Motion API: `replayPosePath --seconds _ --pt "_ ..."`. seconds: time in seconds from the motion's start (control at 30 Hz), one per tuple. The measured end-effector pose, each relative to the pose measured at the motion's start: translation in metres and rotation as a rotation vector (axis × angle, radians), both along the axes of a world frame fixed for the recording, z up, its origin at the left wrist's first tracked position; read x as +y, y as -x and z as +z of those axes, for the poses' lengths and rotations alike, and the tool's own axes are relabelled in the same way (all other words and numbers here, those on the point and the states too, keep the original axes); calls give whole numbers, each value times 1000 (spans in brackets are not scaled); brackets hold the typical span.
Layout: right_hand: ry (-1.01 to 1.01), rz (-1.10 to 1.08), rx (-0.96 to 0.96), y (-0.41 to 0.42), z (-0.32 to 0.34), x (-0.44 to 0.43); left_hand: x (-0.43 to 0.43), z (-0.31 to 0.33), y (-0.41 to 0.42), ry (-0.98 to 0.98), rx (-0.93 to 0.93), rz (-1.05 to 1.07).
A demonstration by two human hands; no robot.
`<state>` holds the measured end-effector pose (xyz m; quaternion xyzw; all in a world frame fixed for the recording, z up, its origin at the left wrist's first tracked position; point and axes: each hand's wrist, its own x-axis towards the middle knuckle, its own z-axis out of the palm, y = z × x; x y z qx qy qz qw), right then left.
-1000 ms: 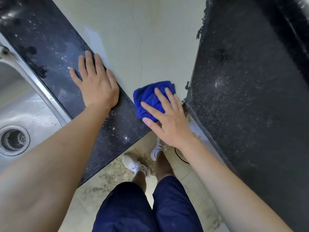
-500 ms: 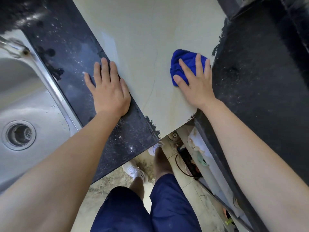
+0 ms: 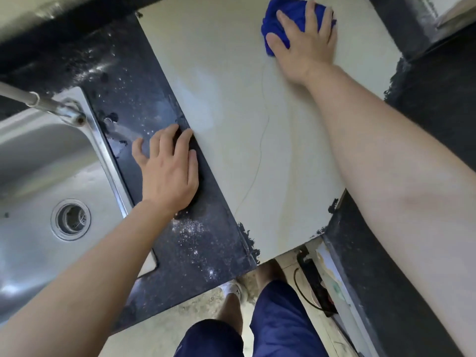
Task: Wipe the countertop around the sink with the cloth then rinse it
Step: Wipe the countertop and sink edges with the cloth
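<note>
Two surfaces by the sink (image 3: 38,176): black countertop (image 3: 206,248) under flat left fingers (image 3: 164,140), pale slab (image 3: 231,112) under cloth (image 3: 293,6), right fingers (image 3: 313,19) outspread.

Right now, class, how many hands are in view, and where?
2. The left hand rests on the dark countertop strip beside the sink; the right hand presses the blue cloth on the pale surface farther back. None seems hidden.

Down below we've got navy shorts (image 3: 278,323) over bare legs, one white shoe (image 3: 233,289) planted on a grimy, speckled floor (image 3: 159,333), and a long black block (image 3: 313,279) lying just right of them.
</note>
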<state>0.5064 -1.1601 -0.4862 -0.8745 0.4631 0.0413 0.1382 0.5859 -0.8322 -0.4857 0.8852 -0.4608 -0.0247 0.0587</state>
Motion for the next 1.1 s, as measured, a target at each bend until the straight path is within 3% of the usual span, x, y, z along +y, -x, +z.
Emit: replayPosePath --seconds 0.17,0.37,0.57,0.73,0.97,1.1 --pt "42 134 -54 -9 -3 -43 -10 1 -16 1 31 168" --pt "73 65 -109 -11 -7 -10 -30 -2 -31 -1 40 242" --pt "41 465 -280 73 -14 139 -47 -10 -55 -1 70 309" --pt "-25 657 -237 75 -11 112 -49 -13 -55 24 93 336" --pt "74 252 -164 -63 -11 -9 -50 -15 -57 37 90 333" --pt "102 78 -151 -139 -8 24 -48 -17 -58 41 89 340"
